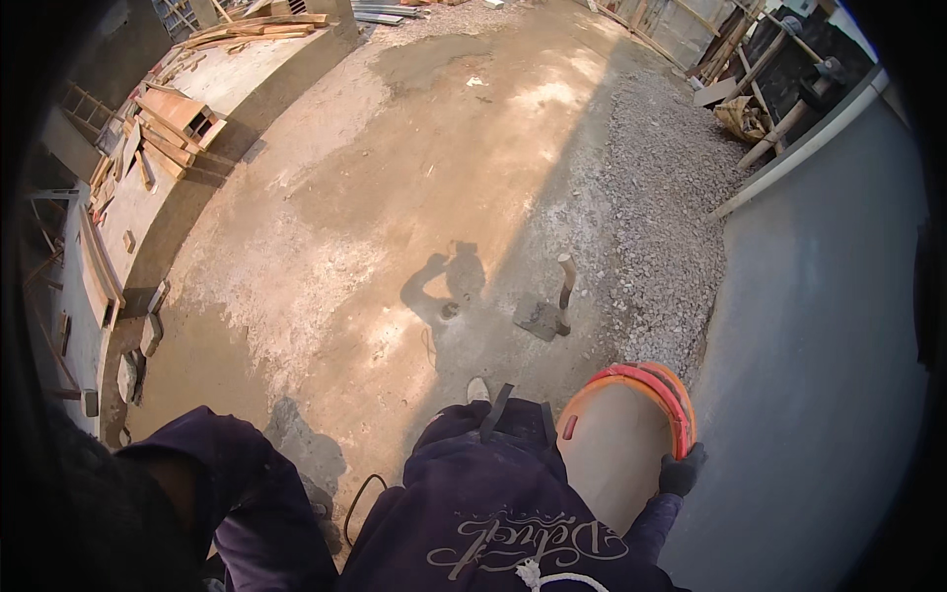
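My right hand point(682, 471), in a dark glove, is closed on the right edge of a round, orange-and-red-rimmed thing point(681, 403) with a pale inner surface. It looks like a sieve or shallow tub; I cannot tell which. It is tilted beside my right side, near the grey wall. On the left, my dark-sleeved arm point(232, 474) is bent upward, its hand outside the picture. The shadow on the ground shows an arm raised to the head. Ahead of me lies a short wooden-handled tool point(541, 319) with a flat, squarish dark blade.
Gravel point(661, 187) runs along the right beside a smooth grey wall point(819, 326) with a pale pipe point(799, 153) on top. A raised concrete ledge point(212, 99) on the left bears piled wooden boards point(163, 123). Damp patches mark the concrete ground point(395, 168). A dark cable loop point(357, 498) lies near my legs.
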The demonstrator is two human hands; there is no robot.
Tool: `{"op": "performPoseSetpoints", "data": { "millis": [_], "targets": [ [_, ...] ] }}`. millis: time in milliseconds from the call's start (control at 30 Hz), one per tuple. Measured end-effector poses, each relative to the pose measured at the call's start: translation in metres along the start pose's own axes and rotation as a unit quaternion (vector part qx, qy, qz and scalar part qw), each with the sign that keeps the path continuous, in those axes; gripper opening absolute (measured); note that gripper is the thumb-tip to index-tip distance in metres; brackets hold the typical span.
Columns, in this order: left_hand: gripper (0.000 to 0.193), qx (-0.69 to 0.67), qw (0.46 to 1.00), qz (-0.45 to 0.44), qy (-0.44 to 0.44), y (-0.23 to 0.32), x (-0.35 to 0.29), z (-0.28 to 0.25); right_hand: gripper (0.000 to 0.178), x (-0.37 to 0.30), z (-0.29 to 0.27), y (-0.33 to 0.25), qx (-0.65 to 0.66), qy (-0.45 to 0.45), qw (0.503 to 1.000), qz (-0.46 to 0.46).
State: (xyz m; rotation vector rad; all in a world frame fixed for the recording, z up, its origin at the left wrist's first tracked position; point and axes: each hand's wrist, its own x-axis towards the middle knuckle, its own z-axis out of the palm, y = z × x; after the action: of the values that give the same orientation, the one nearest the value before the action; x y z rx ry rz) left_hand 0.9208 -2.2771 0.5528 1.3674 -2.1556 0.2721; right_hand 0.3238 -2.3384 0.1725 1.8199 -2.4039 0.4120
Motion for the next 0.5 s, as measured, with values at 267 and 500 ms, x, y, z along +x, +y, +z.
{"op": "performPoseSetpoints", "data": {
  "millis": [267,500],
  "targets": [
    [0.063,0.068,0.996,0.025,0.058,-0.250,0.106,0.053,0.054,0.214,0.070,-0.147,0.047,0.127,0.991,0.001],
    [0.070,0.163,0.945,0.023,0.284,-0.423,0.173,0.106,0.045,0.420,0.127,-0.349,-0.064,0.027,0.998,0.009]
  ]
}}
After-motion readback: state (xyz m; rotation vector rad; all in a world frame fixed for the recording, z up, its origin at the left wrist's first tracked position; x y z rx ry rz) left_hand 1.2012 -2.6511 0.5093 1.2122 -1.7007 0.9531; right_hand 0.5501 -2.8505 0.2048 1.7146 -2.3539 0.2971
